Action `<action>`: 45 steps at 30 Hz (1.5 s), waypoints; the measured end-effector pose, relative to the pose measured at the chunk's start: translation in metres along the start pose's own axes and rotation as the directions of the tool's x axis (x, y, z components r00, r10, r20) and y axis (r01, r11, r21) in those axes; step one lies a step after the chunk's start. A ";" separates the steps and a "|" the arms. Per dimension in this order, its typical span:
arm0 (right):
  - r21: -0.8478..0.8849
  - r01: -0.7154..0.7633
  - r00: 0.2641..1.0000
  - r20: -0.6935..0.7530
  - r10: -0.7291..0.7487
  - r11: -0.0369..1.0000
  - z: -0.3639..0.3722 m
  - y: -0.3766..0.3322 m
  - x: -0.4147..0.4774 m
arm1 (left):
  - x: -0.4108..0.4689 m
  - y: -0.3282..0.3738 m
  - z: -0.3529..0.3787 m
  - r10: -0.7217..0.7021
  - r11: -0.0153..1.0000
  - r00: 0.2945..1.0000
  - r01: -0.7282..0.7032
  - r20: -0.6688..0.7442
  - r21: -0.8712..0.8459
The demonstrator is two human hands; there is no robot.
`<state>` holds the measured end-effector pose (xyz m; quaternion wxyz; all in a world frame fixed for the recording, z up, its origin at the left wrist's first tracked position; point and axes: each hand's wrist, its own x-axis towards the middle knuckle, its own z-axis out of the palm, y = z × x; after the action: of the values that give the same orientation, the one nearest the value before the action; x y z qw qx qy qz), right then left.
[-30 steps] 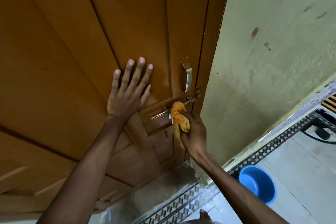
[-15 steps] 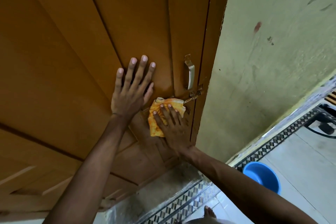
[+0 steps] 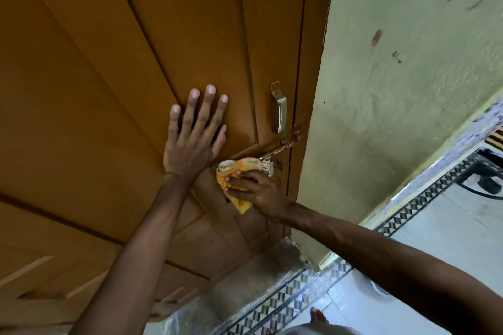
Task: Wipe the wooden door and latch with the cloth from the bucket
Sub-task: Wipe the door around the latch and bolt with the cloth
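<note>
The brown wooden door (image 3: 114, 68) fills the left and centre of the head view. Its brass sliding latch (image 3: 283, 145) runs slantwise below a silver pull handle (image 3: 281, 109), near the door's right edge. My left hand (image 3: 193, 139) lies flat on the door panel with fingers spread, holding nothing. My right hand (image 3: 255, 187) presses a crumpled orange cloth (image 3: 236, 168) against the door at the latch's left end; the cloth covers that part of the bolt. The bucket is hidden behind my right forearm.
A pale green wall (image 3: 402, 90) stands right of the door frame. Below it runs a black-and-white patterned tile border (image 3: 424, 198) on a light floor. A concrete threshold (image 3: 245, 280) lies under the door. My bare toes (image 3: 318, 315) show at the bottom.
My right hand has slid the cloth left and down along the latch, from a flat press to a bunched grip. The blue bucket has dropped out of sight. My left hand stays put.
</note>
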<state>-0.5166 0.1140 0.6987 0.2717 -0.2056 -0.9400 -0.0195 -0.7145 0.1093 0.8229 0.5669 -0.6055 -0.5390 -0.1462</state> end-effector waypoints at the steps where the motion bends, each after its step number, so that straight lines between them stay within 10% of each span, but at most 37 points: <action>1: 0.087 -0.031 0.999 0.038 0.028 0.996 -0.001 0.002 -0.006 | 0.000 0.000 0.000 0.000 1.000 1.000 0.000 0.004 -0.003; 6: 0.348 -0.351 0.936 0.117 0.332 0.869 -0.008 0.002 -0.040 | 0.000 0.000 -0.001 0.001 1.000 1.000 -0.001 0.015 -0.008; 13: 0.531 -0.587 0.670 -0.105 0.735 0.611 -0.033 -0.044 -0.006 | 0.000 0.000 0.000 0.002 1.000 1.000 -0.002 0.019 -0.009; 21: 0.468 -0.664 0.746 0.363 0.559 0.583 0.044 -0.042 -0.018 | 0.000 -0.001 0.001 0.001 1.000 1.000 -0.001 0.016 -0.011; 24: 0.555 -0.584 0.797 0.254 0.548 0.593 -0.002 -0.054 -0.003 | 0.000 -0.001 0.000 -0.003 1.000 1.000 0.003 0.008 -0.029; 28: 0.537 -0.641 0.635 -0.032 0.772 0.549 -0.041 -0.060 0.008 | 0.000 0.000 0.000 0.007 1.000 1.000 -0.007 0.005 -0.015; 37: 0.548 -0.622 0.728 0.140 0.672 0.559 -0.037 -0.057 0.024 | 0.000 -0.001 -0.001 0.001 1.000 1.000 -0.001 0.017 -0.015; 42: 0.486 -0.742 0.566 0.087 0.820 0.461 -0.046 -0.046 0.026 | 0.000 0.000 -0.001 0.003 1.000 1.000 -0.003 0.024 -0.015; 45: 0.392 -0.695 0.682 0.095 0.725 0.602 -0.036 -0.065 0.036 | 0.000 0.000 -0.002 0.008 1.000 1.000 -0.008 0.027 -0.021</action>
<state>-0.5516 0.0630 0.7529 0.3271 -0.5014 -0.7529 0.2733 -0.7139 0.1081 0.8236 0.5536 -0.6156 -0.5427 -0.1414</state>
